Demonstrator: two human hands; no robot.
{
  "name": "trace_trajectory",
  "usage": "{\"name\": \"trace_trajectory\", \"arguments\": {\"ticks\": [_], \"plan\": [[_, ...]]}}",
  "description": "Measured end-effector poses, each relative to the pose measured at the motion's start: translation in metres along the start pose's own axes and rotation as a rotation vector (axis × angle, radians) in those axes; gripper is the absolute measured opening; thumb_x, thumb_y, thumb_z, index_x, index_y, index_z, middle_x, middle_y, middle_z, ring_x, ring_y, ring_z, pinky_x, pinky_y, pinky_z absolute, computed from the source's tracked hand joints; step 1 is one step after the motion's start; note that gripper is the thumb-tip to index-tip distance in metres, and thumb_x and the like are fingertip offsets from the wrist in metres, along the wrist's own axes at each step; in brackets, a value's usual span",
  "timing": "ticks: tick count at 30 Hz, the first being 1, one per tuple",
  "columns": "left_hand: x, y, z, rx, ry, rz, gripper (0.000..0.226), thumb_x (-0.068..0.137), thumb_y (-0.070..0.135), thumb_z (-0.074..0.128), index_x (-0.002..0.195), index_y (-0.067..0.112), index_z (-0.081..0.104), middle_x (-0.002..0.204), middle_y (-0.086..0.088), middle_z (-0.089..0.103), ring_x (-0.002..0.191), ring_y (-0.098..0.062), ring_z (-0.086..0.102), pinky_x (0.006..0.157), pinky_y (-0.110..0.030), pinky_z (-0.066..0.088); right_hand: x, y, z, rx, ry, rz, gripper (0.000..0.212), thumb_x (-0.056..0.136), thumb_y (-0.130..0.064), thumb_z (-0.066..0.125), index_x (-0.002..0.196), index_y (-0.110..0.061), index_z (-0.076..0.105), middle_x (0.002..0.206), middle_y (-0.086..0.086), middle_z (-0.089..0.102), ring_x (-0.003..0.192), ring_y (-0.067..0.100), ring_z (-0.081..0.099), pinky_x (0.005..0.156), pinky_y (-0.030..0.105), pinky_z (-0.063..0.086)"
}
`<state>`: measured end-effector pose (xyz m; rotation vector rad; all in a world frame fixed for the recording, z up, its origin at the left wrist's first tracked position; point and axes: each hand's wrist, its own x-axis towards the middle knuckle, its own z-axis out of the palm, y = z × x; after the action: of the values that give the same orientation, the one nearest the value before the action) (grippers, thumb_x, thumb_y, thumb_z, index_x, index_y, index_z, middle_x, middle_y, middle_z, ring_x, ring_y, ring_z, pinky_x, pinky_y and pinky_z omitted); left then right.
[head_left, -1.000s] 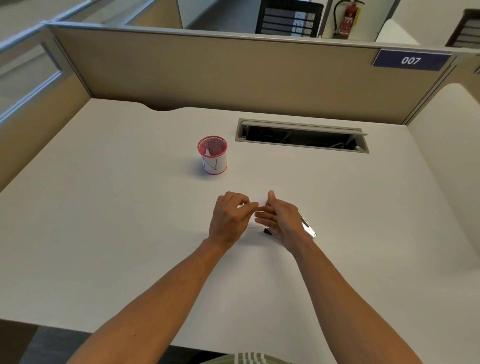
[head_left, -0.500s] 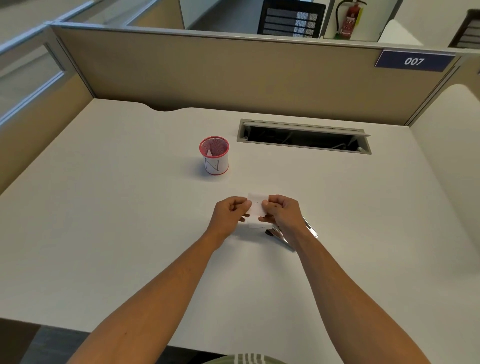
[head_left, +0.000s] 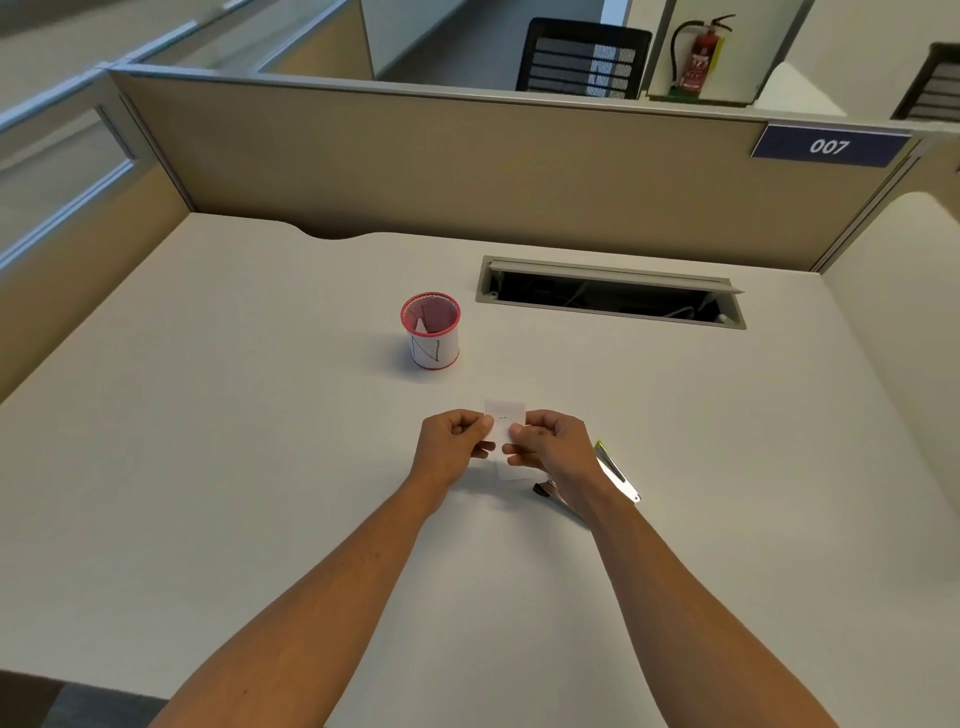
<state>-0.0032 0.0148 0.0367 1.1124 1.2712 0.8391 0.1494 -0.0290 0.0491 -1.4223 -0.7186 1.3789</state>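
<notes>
Paper slip (head_left: 505, 422), small and white, pinched at either side by left hand (head_left: 449, 449) and right hand (head_left: 556, 452), just above the table (head_left: 208, 467). A dark mark near its top suggests stapling is done. Stapler (head_left: 615, 473) lies beside the right wrist. Dropping the slip into the red mesh cup (head_left: 430, 331) beyond, which holds paper, probably remains

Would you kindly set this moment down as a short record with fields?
Slip: small, white, held between both hands
Left hand: pinches the slip's left edge
Right hand: pinches its right edge
Stapler: lies on the desk by the right wrist
Cup: red mesh, upright, paper inside, beyond the hands
</notes>
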Motion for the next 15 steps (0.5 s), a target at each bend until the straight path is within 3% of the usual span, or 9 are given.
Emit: {"name": "trace_trajectory", "arguments": {"ticks": [5,11,15], "plan": [[0.011,0.002,-0.005,0.0,0.034,0.018,0.007,0.089,0.017,0.065,0.084,0.02,0.069,0.084,0.002,0.072,0.069,-0.015,0.071,0.062,-0.023,0.057,0.011,-0.002,0.005,-0.049,0.034,-0.013,0.006,0.086,-0.003,0.069,0.091,-0.003,0.071,0.071,0.005,0.073,0.064,0.018,0.07,0.058,0.025,0.055],[0.04,0.013,-0.024,0.085,0.24,0.036,0.006,0.091,0.015,0.062,0.09,0.017,0.067,0.079,-0.002,0.07,0.073,-0.018,0.067,0.058,-0.02,0.054,0.032,-0.015,0.011,-0.161,0.07,-0.082,0.007,0.087,-0.002,0.066,0.085,-0.005,0.073,0.069,0.003,0.07,0.058,0.017,0.065,0.058,0.025,0.055],[0.069,0.03,-0.039,0.163,0.373,0.055,0.007,0.091,0.016,0.061,0.097,0.017,0.064,0.097,-0.003,0.068,0.087,-0.023,0.065,0.081,-0.033,0.056,0.051,-0.032,0.018,-0.258,0.078,-0.131,0.009,0.089,-0.002,0.063,0.086,-0.002,0.072,0.072,0.009,0.068,0.059,0.019,0.063,0.061,0.029,0.056]]}}
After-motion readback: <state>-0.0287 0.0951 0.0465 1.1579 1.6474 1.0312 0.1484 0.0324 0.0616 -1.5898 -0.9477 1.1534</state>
